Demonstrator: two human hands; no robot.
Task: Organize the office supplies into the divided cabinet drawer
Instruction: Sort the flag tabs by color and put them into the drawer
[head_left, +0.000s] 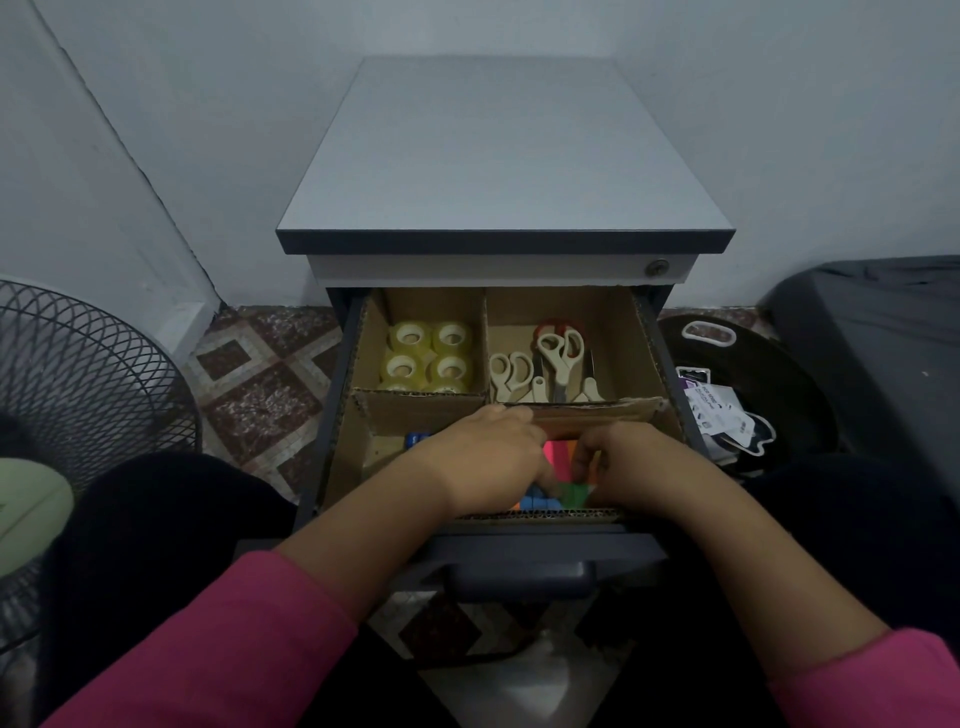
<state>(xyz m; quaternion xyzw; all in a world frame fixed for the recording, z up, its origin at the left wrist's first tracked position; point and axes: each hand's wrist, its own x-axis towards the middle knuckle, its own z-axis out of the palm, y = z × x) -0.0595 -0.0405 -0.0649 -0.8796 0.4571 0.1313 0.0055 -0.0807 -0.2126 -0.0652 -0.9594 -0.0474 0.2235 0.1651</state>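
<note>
Both hands reach into the drawer front compartment. Left hand and right hand cover coloured sticky notes; whether the fingers grip them cannot be told.

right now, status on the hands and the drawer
Both hands, left and right, down in front compartment, fingers among coloured sticky notes. Tape rolls and scissors sorted at back. Nothing in the way.

Pink sleeves, dark trousers
</note>
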